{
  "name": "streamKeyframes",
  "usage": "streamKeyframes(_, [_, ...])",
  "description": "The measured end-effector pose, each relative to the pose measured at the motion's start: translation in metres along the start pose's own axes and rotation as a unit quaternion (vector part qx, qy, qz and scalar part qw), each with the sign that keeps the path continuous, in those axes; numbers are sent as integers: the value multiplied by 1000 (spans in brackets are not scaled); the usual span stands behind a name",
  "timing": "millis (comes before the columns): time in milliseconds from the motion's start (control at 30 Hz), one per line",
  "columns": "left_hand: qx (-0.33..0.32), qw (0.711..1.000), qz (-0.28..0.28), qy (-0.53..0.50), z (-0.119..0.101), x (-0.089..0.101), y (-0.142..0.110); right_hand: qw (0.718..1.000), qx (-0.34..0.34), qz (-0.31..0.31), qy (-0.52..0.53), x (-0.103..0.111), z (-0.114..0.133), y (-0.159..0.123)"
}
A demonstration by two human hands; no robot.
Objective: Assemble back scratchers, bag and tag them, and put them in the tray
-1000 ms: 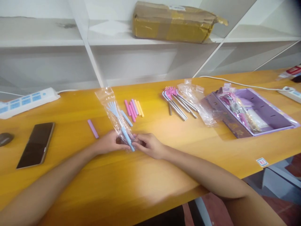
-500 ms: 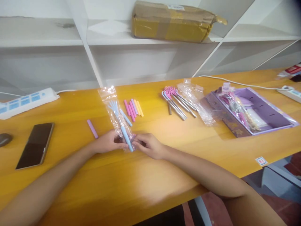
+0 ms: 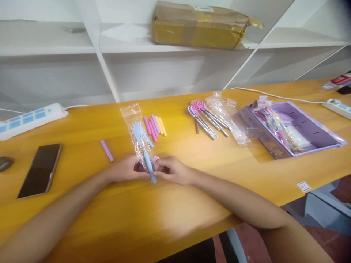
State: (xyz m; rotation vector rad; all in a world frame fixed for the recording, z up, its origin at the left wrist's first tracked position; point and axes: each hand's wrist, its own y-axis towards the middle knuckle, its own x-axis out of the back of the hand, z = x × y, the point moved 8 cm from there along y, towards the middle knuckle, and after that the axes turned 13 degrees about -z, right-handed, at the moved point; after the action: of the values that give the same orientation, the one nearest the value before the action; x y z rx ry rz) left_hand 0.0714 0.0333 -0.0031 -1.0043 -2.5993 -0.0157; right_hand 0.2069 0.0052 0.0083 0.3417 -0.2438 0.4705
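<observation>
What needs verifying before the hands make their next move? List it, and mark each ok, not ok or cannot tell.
1. Left hand gripping the clear bag: ok, at its lower end.
2. Right hand gripping it too: ok, on the opposite side.
3. Bag sealed: cannot tell, too blurred.
4. Tubes all together: not ok, one purple tube lies apart.
5. Phone away from both hands: ok.
6. Purple box open: ok, packets inside.

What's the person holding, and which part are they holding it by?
A blue scratcher inside a clear bag. The left hand and right hand hold it, bag and all, near the lower end of its handle.
</observation>
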Motion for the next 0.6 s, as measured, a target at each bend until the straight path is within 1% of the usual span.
streamKeyframes(100, [-12,1000,10,13,-4,-2,-2,1000,5,-18,-6,1,-1,0])
streamKeyframes(133, [-14,1000,10,-2,-2,-2,-3,1000,11,-25,-8,2,1,0])
streamKeyframes(200, [-15,998,-12,-58,4,2,-1,999,28,-26,-7,1,7,-1])
streamKeyframes(233, [-9,993,-50,-105,9,8,1,999,38,-18,-4,0,11,-3])
streamKeyframes(267, [2,982,-109,-154,16,18,3,999,45,-2,0,-4,14,-5])
streamKeyframes(300, [8,963,-174,-205,23,30,5,999,49,20,2,-9,18,-8])
streamKeyframes(333, [7,937,-237,-258,29,41,6,998,54,45,0,-15,20,-12])
streamKeyframes(400, [7,878,-346,-331,38,60,6,993,82,87,-19,-27,25,-21])
streamKeyframes(433, [9,854,-382,-353,40,66,6,989,106,102,-34,-32,28,-25])
streamKeyframes(467, [7,838,-404,-367,40,70,6,983,133,114,-51,-37,30,-30])
streamKeyframes(500, [5,836,-403,-373,37,70,7,977,162,119,-68,-40,31,-33])
streamKeyframes(567, [3,845,-388,-368,32,68,9,967,207,108,-107,-38,32,-34])
streamKeyframes(600, [2,853,-378,-359,30,67,9,962,222,88,-131,-34,31,-32])
